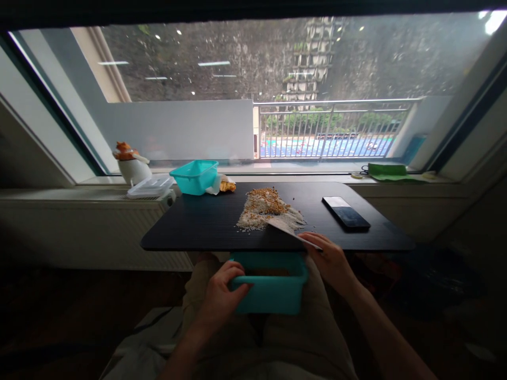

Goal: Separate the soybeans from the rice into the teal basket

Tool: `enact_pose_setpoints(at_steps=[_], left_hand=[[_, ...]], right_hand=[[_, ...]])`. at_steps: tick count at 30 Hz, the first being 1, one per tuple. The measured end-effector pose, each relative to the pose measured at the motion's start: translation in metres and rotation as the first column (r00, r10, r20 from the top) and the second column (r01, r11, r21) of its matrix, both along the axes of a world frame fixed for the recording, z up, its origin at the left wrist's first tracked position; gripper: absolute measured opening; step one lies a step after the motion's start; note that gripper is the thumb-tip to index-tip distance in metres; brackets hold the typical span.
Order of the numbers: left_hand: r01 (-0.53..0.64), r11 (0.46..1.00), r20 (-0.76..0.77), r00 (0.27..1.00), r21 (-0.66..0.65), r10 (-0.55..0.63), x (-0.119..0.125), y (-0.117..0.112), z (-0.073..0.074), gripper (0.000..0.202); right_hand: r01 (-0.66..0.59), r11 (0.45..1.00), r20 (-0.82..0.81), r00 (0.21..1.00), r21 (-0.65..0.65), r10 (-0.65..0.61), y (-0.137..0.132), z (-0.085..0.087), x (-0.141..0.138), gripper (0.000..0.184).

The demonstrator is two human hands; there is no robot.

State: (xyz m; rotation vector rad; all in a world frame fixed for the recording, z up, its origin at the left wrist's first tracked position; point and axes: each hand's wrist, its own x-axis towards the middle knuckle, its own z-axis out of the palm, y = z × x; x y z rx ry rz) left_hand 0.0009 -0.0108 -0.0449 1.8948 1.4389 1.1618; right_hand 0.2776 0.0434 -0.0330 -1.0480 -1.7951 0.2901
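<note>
My left hand grips the left rim of a teal plastic container, which sits at my lap just below the table's front edge. Something brownish shows inside it, too dark to make out. In my right hand is a thin, pale flat card, tilted, its far end at a heap of white grains on the dark table. Yellow-brown kernels lie on top of the heap, mostly toward its far side. Loose grains are scattered around the near edge.
A smartphone lies on the table's right side. Behind the table's left corner stand another teal container, a crumpled wrapper and a clear plastic lid. A white-and-orange figurine and a green cloth-like item rest by the window.
</note>
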Motion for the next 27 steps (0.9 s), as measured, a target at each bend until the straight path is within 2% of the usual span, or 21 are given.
enact_pose_setpoints(at_steps=[7, 13, 18, 27], left_hand=[[0.043, 0.999, 0.035, 0.998, -0.004, -0.043, 0.016, 0.010, -0.001, 0.005], [0.059, 0.998, 0.056, 0.997, -0.001, -0.059, 0.023, 0.014, -0.001, 0.004], [0.086, 0.996, 0.071, 0.994, 0.002, -0.085, 0.033, 0.013, 0.000, 0.004], [0.096, 0.995, 0.081, 0.992, -0.005, -0.096, 0.031, 0.006, 0.001, 0.005]], right_hand=[[0.079, 0.994, -0.081, 0.993, -0.072, -0.085, 0.017, 0.004, 0.028, 0.025], [0.140, 0.977, -0.131, 0.978, -0.161, -0.161, 0.029, 0.017, 0.032, 0.024], [0.214, 0.957, -0.186, 0.950, -0.197, -0.250, 0.023, 0.031, 0.032, 0.021], [0.159, 0.954, -0.206, 0.955, -0.255, -0.215, 0.018, 0.036, 0.027, 0.024]])
